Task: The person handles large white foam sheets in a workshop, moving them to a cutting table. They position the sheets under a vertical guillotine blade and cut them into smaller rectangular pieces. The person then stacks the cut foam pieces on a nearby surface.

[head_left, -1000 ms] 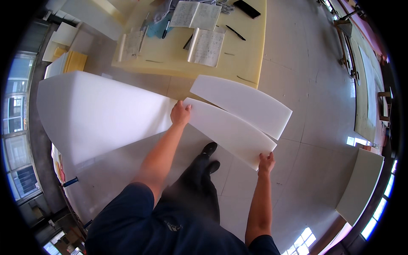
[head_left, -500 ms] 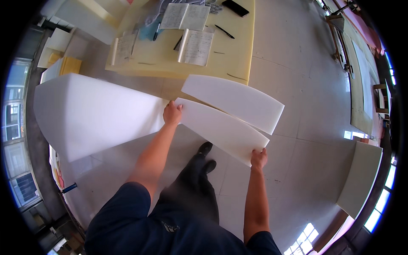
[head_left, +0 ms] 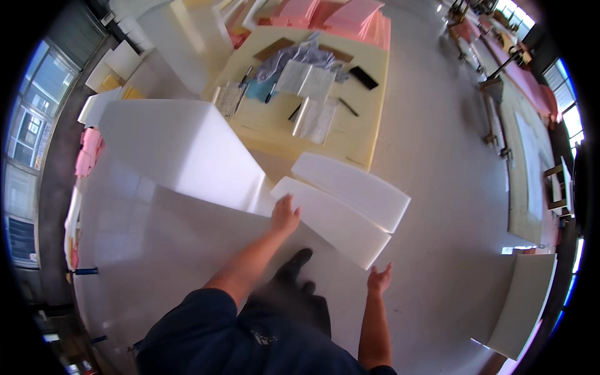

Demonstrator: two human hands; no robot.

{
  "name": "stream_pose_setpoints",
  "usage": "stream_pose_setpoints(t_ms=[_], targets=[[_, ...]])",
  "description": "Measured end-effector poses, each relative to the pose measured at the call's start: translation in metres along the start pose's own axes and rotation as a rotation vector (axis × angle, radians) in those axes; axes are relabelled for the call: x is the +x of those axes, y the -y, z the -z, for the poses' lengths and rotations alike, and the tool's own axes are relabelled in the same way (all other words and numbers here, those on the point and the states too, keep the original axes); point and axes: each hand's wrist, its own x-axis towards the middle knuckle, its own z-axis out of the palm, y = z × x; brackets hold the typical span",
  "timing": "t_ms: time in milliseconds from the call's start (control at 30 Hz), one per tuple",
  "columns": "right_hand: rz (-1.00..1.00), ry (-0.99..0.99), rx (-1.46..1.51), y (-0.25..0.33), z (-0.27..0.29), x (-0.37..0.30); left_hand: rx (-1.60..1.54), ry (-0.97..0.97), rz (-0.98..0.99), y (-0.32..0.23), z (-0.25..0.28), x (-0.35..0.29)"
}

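Two long white foam pieces lie side by side at the centre, the near foam piece (head_left: 334,219) almost against the far foam piece (head_left: 353,187). My left hand (head_left: 285,215) is at the left end of the near piece, thumb and fingers apart; whether it still touches the edge I cannot tell. Just off the right-hand corner of that piece, my right hand (head_left: 379,279) is open with nothing in it. Left of both pieces stands a big white foam block (head_left: 162,140).
Beyond the pieces is a pale yellow table (head_left: 353,140) bearing an open notebook (head_left: 306,80), another notebook (head_left: 315,119), a black phone (head_left: 363,77), a pen (head_left: 349,107) and a grey cloth (head_left: 306,55). Pink foam sheets (head_left: 353,15) lie behind it. A white panel (head_left: 525,303) stands at right.
My right hand has let go of the near foam piece and drawn back; my left hand has loosened its grip. The gap between the two pieces has narrowed. The view has tilted up.
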Motion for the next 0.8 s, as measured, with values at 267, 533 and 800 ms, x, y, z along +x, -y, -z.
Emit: stream_pose_setpoints(t_ms=[267, 533, 800], targets=[[0.336, 0.153, -0.015, -0.028, 0.0, -0.071, 0.122, 0.482, 0.149, 0.04, 0.077, -0.209], [0.519, 0.595, -0.267, -0.07, -0.017, -0.174, 0.32, 0.755, 0.478, 0.177, 0.191, -0.463], [0.853, 0.962, -0.705, -0.009, -0.045, -0.251, -0.084, 0.215, 0.875, 0.21, 0.225, -0.576]])
